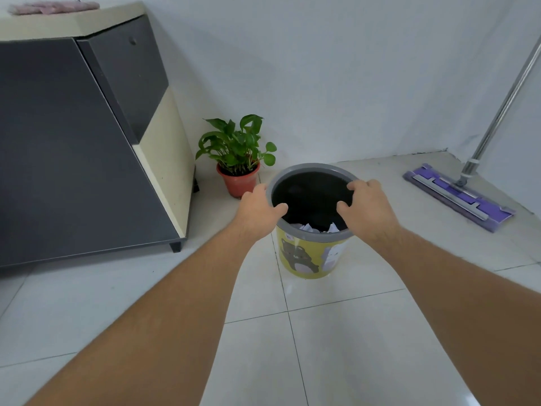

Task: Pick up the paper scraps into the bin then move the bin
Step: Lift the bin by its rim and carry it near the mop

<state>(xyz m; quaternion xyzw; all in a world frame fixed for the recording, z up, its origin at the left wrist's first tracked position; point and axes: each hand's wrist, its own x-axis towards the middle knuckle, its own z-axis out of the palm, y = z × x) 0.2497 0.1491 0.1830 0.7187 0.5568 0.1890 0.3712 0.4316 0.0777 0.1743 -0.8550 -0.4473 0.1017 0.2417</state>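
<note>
A yellow bin (310, 256) with cartoon animals, a grey rim and a black liner stands on the white tiled floor. White paper scraps (310, 227) lie crumpled inside it near the front. My left hand (257, 212) grips the rim on the left side, fingers curled over the edge. My right hand (369, 209) grips the rim on the right side the same way. Whether the bin's base touches the floor I cannot tell.
A potted green plant (238, 159) in a red pot stands just behind-left of the bin. A dark cabinet (82, 148) fills the left. A purple flat mop (459, 194) leans against the wall at the right. A pink cloth (52, 7) lies on the cabinet top.
</note>
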